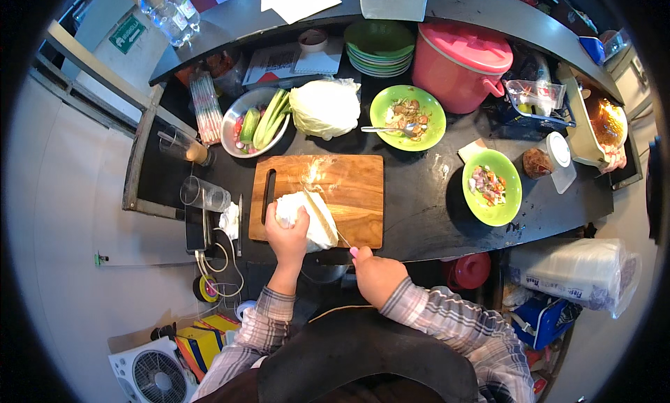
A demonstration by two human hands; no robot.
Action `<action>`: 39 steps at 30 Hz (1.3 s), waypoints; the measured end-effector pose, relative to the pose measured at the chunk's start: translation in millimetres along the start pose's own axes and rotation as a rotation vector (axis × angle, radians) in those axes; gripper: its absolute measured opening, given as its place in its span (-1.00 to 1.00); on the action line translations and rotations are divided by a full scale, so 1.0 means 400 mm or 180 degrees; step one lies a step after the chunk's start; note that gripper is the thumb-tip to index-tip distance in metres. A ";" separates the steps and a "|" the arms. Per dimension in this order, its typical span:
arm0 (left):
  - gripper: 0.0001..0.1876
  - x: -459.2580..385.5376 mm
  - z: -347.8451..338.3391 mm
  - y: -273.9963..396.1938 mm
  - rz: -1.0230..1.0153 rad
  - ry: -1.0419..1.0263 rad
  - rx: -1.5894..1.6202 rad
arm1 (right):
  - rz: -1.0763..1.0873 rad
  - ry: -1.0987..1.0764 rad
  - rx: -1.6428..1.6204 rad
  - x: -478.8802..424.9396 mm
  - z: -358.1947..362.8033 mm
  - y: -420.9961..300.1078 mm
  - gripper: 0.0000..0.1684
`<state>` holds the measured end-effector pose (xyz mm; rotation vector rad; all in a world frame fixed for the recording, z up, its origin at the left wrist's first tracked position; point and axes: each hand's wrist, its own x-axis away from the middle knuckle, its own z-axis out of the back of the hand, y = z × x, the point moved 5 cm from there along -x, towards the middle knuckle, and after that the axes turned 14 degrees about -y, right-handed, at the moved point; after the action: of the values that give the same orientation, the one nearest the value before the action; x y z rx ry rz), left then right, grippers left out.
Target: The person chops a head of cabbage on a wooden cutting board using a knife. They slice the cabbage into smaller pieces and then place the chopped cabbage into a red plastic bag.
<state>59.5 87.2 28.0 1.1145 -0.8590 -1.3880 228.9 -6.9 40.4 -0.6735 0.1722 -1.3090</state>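
Note:
A bright white piece (pixel 293 209), apparently cabbage though glare washes out its detail, lies at the near edge of the wooden cutting board (pixel 361 193). My left hand (pixel 288 235) grips it from the near left, thumb and fingers spread around it. In my right hand (pixel 379 277) is the pink handle of a kitchen knife (pixel 325 217). Its blade slants up and left along the right part of the white piece; how deep the edge sits cannot be told. A large pale cabbage (pixel 325 109) rests just beyond the board.
A metal bowl (pixel 230 141) holds cucumber, green stalks and shallots. Green bowls contain food with a spoon (pixel 379 104) and chopped shallots and chillies (pixel 484 214). Left of the board are a phone (pixel 196 233), a glass tumbler (pixel 204 193) and a cable. A pink lidded pot (pixel 455 73) stands behind.

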 end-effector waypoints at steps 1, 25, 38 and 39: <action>-0.77 0.001 0.000 -0.001 0.0007 0.0010 -0.0002 | -0.0044 -0.0051 0.0101 -0.010 -0.004 -0.005 -0.69; -0.69 0.018 0.017 -0.010 0.0263 -0.0054 0.0541 | 0.0300 -0.0156 0.0016 -0.078 -0.001 0.087 -0.66; -0.72 0.019 -0.001 -0.008 0.0029 -0.0029 0.0436 | 0.0127 0.0071 0.0258 -0.033 0.054 -0.035 -0.71; -0.73 0.017 0.000 -0.013 0.0001 -0.0010 0.0451 | 0.0146 0.0111 0.0275 -0.045 0.046 -0.036 -0.71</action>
<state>58.3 81.3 22.3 1.2197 -0.9718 -1.3454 220.9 15.0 58.4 -0.5706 0.1577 -1.2776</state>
